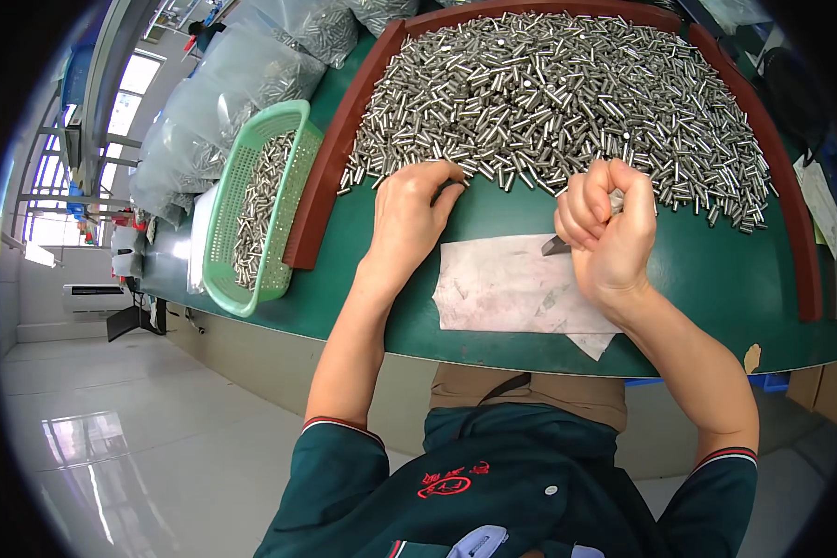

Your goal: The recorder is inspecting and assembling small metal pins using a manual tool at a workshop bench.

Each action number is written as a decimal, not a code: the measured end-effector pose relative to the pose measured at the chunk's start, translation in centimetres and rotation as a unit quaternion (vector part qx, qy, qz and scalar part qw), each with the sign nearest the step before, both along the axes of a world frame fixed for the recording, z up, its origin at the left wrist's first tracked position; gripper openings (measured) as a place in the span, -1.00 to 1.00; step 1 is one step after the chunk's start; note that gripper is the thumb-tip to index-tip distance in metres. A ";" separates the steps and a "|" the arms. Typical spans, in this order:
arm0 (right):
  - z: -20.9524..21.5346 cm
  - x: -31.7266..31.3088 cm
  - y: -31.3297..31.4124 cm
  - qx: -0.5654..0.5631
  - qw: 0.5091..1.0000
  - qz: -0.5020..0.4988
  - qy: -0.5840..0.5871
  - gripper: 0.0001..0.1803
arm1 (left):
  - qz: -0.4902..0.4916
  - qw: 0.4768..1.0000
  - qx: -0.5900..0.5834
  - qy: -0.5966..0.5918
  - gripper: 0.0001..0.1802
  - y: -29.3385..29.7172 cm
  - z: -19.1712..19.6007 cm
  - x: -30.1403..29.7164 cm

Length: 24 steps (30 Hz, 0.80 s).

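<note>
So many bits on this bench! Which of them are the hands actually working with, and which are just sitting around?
In use:
- pile of small metal pins, which the left hand touches at its near edge
- a few pins in the closed right hand
- dark tool poking from that fist
- white sheet

Lying about:
- green basket of pins
- clear bags

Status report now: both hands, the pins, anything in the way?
Left hand fingertips on pin pile edge. Right hand fisted around pins, above white sheet. Nothing between hands and pile.
</note>
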State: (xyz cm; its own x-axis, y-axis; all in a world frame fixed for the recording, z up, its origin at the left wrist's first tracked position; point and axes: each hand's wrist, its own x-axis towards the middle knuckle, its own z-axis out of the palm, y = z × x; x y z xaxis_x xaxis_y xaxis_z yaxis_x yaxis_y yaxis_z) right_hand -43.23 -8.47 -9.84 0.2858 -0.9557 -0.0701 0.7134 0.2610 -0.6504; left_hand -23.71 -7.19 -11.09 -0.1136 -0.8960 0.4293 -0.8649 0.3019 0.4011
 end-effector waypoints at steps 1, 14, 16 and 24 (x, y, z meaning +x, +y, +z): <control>0.0 0.0 0.0 0.002 1.000 0.000 0.001 -0.62 | 0.000 1.000 0.002 0.001 -0.87 -0.1 0.0 0.1; -0.1 0.0 0.2 -0.011 1.000 0.001 -0.012 -0.61 | -0.049 0.964 0.243 0.096 -0.89 4.5 2.5 -3.9; -0.2 0.2 0.6 -0.034 0.999 0.007 -0.014 -0.64 | -0.035 0.963 0.249 0.099 -0.88 5.0 2.0 -4.6; -0.9 0.6 1.1 -0.061 0.998 0.026 -0.013 -0.68 | -0.010 0.963 0.239 0.121 -0.89 5.1 1.3 -5.0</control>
